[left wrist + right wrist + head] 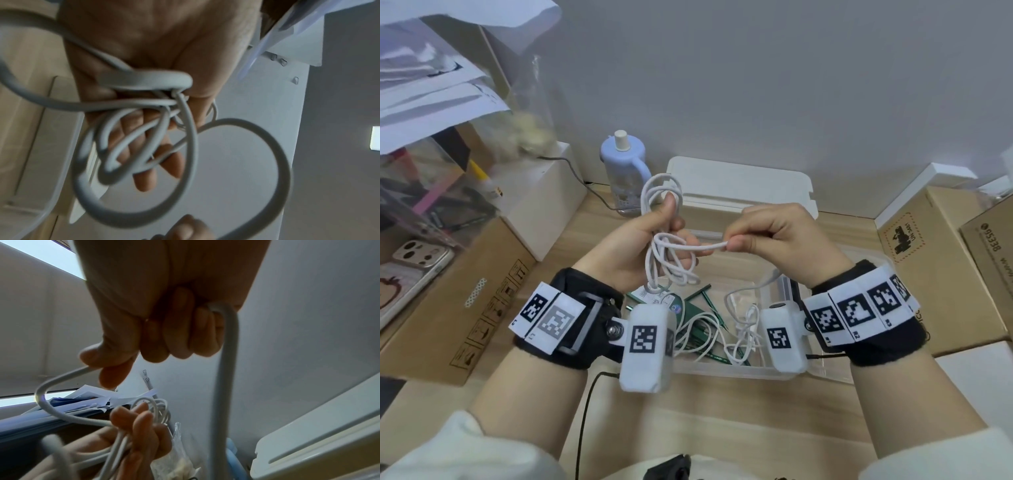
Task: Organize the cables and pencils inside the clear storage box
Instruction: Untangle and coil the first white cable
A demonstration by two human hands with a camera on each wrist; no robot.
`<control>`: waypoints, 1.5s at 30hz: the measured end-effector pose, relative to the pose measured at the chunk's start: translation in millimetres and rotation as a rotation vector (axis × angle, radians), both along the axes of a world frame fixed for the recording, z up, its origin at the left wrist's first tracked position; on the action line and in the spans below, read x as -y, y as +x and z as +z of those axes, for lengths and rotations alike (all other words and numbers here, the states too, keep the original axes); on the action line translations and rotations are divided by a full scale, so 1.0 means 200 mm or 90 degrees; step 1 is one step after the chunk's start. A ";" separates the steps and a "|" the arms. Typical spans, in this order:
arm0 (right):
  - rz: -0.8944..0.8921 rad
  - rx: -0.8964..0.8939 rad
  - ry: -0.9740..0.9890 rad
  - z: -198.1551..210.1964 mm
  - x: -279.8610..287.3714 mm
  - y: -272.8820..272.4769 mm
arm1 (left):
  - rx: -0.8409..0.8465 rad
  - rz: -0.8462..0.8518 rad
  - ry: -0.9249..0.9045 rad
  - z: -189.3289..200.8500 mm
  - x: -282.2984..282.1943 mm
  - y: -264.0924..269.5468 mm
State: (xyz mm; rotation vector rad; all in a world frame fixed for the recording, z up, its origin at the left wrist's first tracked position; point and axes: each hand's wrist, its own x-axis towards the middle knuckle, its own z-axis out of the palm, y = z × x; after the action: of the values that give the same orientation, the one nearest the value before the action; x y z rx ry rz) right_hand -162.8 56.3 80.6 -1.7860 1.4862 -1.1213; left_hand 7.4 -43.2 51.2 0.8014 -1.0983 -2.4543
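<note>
Clear storage box (835,371) on wooden tabletop (739,421), grey wall (756,85) behind.

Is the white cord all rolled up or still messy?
Partly rolled. The left hand holds loose loops of the white cord; the right hand pinches one free strand.

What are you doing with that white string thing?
It is a white cable, and a person is coiling it. Their left hand holds the bundle of loops, while the right hand pinches the loose length between thumb and finger. Both hands are raised above the clear storage box on the desk, where green pencils and more thin white cables lie mixed together.
</note>
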 end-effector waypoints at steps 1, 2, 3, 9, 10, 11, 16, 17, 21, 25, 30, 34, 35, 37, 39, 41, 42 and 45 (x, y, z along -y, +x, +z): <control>0.007 -0.006 0.011 0.01 -0.01 0.00 | -0.015 0.006 0.020 0.00 0.00 0.00; 0.005 -0.015 0.013 0.01 -0.01 0.01 | -0.024 0.008 0.032 0.00 0.01 0.00; -0.005 -0.021 0.009 0.02 -0.01 0.01 | -0.026 0.002 0.033 0.00 0.01 0.00; -0.200 0.016 -0.076 0.00 0.04 0.02 | -0.012 -0.147 0.044 0.00 -0.04 -0.04; -0.241 0.015 -0.088 0.01 0.05 0.02 | -0.010 -0.168 0.057 0.00 -0.04 -0.04; -0.279 0.011 -0.098 0.01 0.05 0.02 | -0.008 -0.179 0.066 0.00 -0.05 -0.05; -0.394 0.012 -0.110 0.00 0.05 0.01 | -0.029 -0.202 0.092 0.01 -0.08 -0.04; -0.405 0.014 -0.109 0.00 0.05 0.01 | -0.044 -0.206 0.109 0.01 -0.08 -0.04; -0.436 0.006 -0.106 -0.01 0.05 0.01 | -0.087 -0.208 0.143 -0.01 -0.07 -0.02; -0.453 0.015 -0.102 -0.01 0.05 0.01 | -0.035 -0.205 0.100 -0.02 -0.08 -0.04; -0.367 0.071 -0.113 -0.03 0.08 0.07 | 0.011 -0.158 0.069 -0.01 -0.13 -0.10; -0.349 0.015 0.051 -0.18 0.10 0.04 | -0.173 -0.130 0.084 0.01 -0.10 -0.08; -0.352 0.004 0.084 -0.22 0.10 0.03 | -0.233 -0.127 0.082 0.02 -0.09 -0.07; -0.351 0.026 0.142 -0.27 0.08 -0.01 | -0.323 -0.089 0.088 0.04 -0.06 -0.04; -0.305 0.136 0.196 -0.28 0.06 -0.03 | -0.372 -0.012 0.093 0.03 -0.02 -0.03; -0.233 0.254 0.221 -0.27 0.03 -0.03 | -0.374 0.074 0.080 0.02 0.02 -0.03; -0.212 0.284 0.223 -0.26 0.02 -0.03 | -0.354 0.110 0.065 0.02 0.02 -0.02; -0.212 0.240 0.208 -0.23 0.03 0.00 | -0.200 0.206 -0.053 -0.01 0.00 -0.03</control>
State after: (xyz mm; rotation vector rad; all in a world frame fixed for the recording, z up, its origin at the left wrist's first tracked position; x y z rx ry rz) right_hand -162.8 49.8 34.9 -1.0662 1.6479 -1.2087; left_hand 1.1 -43.4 49.3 0.5007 -0.8714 -2.1544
